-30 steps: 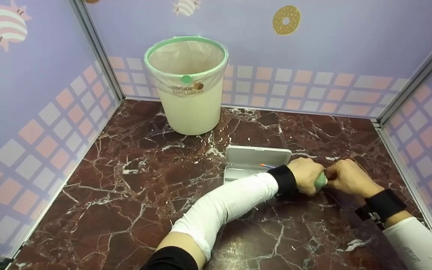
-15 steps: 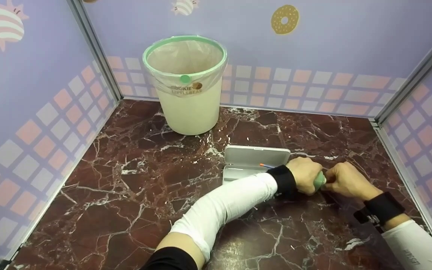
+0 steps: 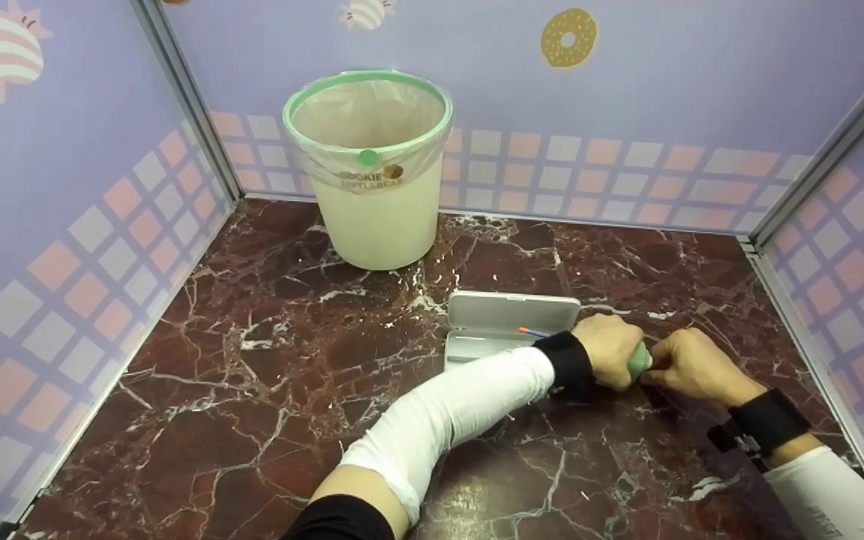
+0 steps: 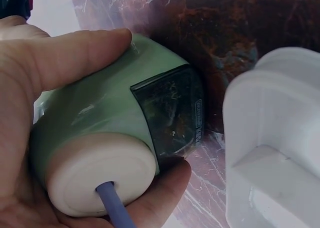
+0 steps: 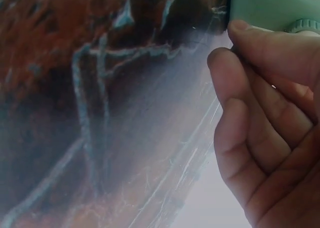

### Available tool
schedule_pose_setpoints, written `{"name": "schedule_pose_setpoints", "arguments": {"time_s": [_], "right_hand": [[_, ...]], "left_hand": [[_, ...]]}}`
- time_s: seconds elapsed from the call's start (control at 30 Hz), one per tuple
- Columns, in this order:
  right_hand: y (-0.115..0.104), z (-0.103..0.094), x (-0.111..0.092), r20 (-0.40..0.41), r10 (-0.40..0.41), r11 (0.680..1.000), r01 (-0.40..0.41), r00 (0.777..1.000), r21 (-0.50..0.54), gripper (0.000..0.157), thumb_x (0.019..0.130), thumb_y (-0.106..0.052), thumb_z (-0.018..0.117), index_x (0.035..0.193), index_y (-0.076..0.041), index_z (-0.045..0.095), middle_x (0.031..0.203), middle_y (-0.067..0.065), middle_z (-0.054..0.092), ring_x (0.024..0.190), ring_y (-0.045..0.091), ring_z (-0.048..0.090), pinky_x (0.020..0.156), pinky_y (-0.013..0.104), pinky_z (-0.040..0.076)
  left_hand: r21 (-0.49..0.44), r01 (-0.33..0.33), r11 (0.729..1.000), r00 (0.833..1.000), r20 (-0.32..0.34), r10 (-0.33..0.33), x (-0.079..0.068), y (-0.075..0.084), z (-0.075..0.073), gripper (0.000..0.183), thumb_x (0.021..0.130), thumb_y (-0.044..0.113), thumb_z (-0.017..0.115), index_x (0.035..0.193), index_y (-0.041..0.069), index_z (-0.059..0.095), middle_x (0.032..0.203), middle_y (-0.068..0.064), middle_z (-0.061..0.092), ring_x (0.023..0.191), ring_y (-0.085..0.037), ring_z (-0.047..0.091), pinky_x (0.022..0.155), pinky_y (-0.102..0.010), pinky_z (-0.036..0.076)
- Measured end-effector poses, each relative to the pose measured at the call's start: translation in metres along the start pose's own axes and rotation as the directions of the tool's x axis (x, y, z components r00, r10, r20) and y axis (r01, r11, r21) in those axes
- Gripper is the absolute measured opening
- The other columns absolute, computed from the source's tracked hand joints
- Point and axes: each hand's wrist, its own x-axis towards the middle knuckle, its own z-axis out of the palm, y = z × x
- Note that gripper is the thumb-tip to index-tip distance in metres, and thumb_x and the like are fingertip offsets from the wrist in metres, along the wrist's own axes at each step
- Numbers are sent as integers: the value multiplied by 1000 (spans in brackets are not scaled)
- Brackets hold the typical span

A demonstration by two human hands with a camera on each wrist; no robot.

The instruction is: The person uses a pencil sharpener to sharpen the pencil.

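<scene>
Lilac walls [image 3: 664, 67] with printed sweets and checks stand behind and to either side of a white case [image 3: 514, 312], and the red-brown marbled table [image 3: 199, 420] spreads all round it. A cream bin [image 3: 379, 217], green-rimmed and lined with a clear bag, stands upright behind the case and to its left. The case itself lies with its lid raised. Just right of it, the left hand [image 3: 610, 351] grips a green sharpener [image 4: 95, 106], thumb laid along the body and fingers wrapped beneath; farther right of the case, the right hand [image 3: 698, 364] has its fingers curled in, thumb and forefinger pinching what appears to be a small dark handle [image 5: 235, 49], mostly hidden. The sharpener thus sits right of the case, between both hands, with a purple pencil [image 4: 116, 208] entering its round pale face. An orange tip [image 3: 526, 330] shows over the case.
</scene>
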Motion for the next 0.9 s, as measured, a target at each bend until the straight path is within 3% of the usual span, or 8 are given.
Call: {"name": "schedule_pose_setpoints", "arguments": {"time_s": [0.33,0.63,0.9], "right_hand": [[-2,2,0,-18,-14,1000,13,1000,-14,31,74,-12,99,62,-24,74,55,-18,61,52,-5,42,54,21,39],[-7,4,-4,28,40,999,-40,999,-16,23,77,-20,100,70,-26,78,60,-18,66,56,-3,46,58,24,43],[-8,1,-7,36,60,998,-59,998,-20,21,76,-17,98,72,-26,79,62,-17,70,57,-2,51,59,25,45]], "left_hand": [[-5,2,1000,1000,-9,-2,1,-1,2,29,77,35,90,92,30,66,92,10,72,83,-14,69,70,-33,61],[0,-2,1000,1000,-13,2,-2,-2,4,30,76,36,91,93,30,67,93,11,73,84,-13,69,71,-33,61],[-12,8,1000,1000,-14,-8,-2,0,-1,29,77,37,92,89,30,66,93,10,73,84,-15,70,71,-35,61]]}}
